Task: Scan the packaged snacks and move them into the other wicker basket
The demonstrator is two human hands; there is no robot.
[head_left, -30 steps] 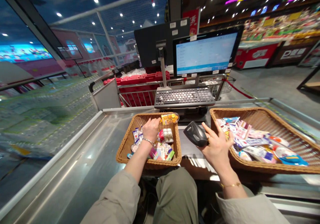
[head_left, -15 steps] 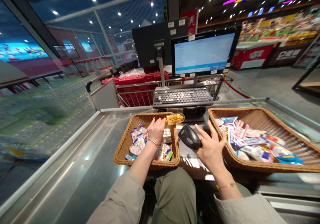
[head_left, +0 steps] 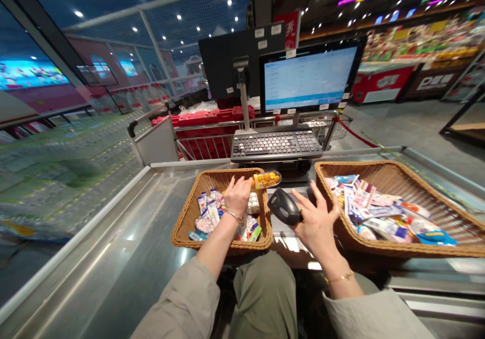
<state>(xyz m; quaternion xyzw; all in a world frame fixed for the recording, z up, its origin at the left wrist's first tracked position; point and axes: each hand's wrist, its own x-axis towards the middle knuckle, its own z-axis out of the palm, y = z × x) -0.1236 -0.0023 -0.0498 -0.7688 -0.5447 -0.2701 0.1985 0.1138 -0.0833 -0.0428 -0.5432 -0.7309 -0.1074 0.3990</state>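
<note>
My left hand [head_left: 237, 194] reaches into a small wicker basket [head_left: 188, 213] filled with several small snack and candy packets [head_left: 207, 212]. Its fingers curl down onto packets near the basket's right side; what they grip is hidden. A pack of yellow candies [head_left: 267, 179] rests on the basket's far right rim. My right hand [head_left: 317, 221] holds a black barcode scanner [head_left: 283, 207] between the two baskets, thumb and palm around it, the other fingers spread.
A larger wicker basket [head_left: 424, 250] of assorted packets sits at the right. Beyond are a keyboard [head_left: 276, 145], a lit monitor [head_left: 308, 78], a second screen's back [head_left: 238, 61] and a shopping cart with red crates [head_left: 206, 137]. Steel counter [head_left: 125, 258] spreads left.
My left hand moved right within the small basket, toward the packets at its right side. My right hand with the scanner drifted slightly left, away from the large basket.
</note>
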